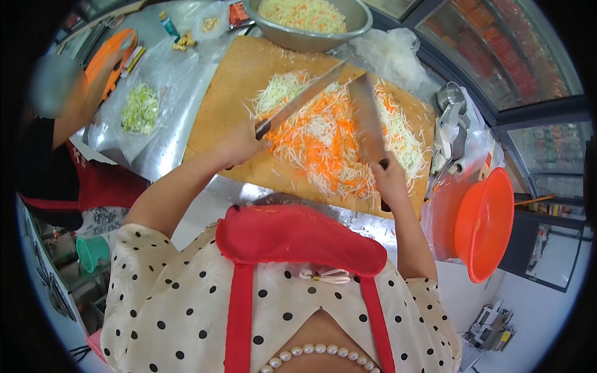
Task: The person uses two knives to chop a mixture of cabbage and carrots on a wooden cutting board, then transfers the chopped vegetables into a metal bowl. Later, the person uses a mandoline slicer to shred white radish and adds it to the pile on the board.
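My left hand (242,143) grips the dark handle of a cleaver (305,97), whose blade slants up to the right over the shreds. A second, wider cleaver (366,116) is in my right hand (391,179), its blurred blade pointing away from me. Under and around both blades spreads a heap of shredded orange and pale vegetables (322,144), likely carrot with radish or cabbage. The heap lies on a large wooden cutting board (219,102). Whether either edge touches the board cannot be made out.
A metal bowl (308,39) of finely chopped vegetables stands behind the board. Chopped greens (140,109) lie on plastic at left, near another person's arm (86,109) and an orange grater-like board (109,60). At right are an orange plastic basin (487,226), a metal ladle (451,98) and plastic bags (392,53).
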A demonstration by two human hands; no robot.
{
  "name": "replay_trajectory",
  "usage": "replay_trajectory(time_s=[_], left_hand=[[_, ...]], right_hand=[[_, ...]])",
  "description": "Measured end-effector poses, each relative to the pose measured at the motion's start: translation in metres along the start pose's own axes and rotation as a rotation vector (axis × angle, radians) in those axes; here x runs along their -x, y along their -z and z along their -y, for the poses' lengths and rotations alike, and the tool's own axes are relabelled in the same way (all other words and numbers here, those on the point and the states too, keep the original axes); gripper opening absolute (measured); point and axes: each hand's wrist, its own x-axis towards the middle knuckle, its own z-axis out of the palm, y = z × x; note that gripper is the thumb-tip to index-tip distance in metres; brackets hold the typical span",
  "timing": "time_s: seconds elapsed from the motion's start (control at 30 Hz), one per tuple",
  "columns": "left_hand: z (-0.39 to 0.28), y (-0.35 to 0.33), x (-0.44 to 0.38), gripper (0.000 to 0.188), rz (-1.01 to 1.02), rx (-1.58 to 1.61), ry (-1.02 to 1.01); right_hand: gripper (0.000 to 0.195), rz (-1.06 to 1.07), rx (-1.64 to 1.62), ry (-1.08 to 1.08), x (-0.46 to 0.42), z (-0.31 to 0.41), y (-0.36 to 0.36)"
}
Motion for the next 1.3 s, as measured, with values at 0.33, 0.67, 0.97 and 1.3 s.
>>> replay_trajectory(time_s=[0.33, 0.67, 0.97, 1.3], left_hand=[[-0.006, -0.007, -0.010, 0.033, 0.019, 0.007, 0.052], [-0.014, -0.031, -0.015, 0.025, 0.057, -0.227, -0.090], [-0.011, -0.046, -0.045, 0.031, 0.078, -0.391, -0.150], [0.026, -0.070, -0.060, 0.029, 0.025, -0.546, -0.369]], right_hand=[[0.026, -0.043, 0.050, -0.131, -0.005, -0.023, 0.021], [0.031, -0.049, 0.037, -0.167, -0.011, -0.031, 0.035], [0.030, -0.099, 0.176, -0.161, -0.023, -0.057, 0.027], [0.035, -0.088, 0.173, -0.170, -0.019, -0.068, 0.017]])
